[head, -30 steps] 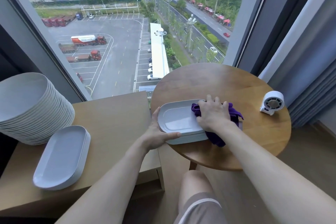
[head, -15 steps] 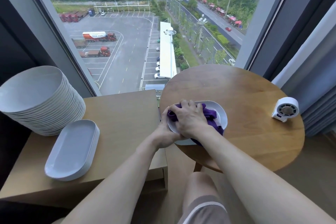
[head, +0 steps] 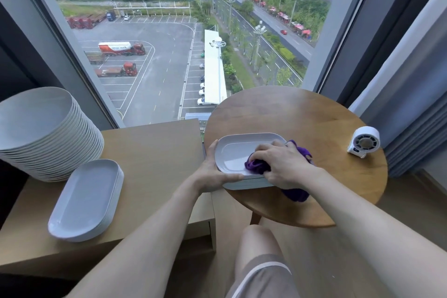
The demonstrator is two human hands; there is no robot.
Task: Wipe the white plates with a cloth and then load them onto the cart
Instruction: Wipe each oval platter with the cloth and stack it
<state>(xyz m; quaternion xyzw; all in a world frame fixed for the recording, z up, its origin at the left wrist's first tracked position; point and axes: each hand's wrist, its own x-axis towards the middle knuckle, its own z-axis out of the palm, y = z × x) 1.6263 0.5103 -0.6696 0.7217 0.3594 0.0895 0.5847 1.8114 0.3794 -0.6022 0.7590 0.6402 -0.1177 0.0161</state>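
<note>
A white oblong plate lies on top of a short stack at the near left edge of the round wooden table. My left hand grips the stack's left end, thumb along its front rim. My right hand holds a bunched purple cloth and presses it on the plate's near right part; more cloth hangs out under my wrist. A stack of wiped-looking oblong plates lies on the low wooden cart to the left.
A tall stack of round white plates stands at the cart's far left. A small white fan sits at the table's right side. A large window rises behind both surfaces. My knee is below the table edge.
My right hand with the cloth swept left across the plate, then came back toward its right half. The left hand stayed on the stack's left end. The camera shifted slightly.
</note>
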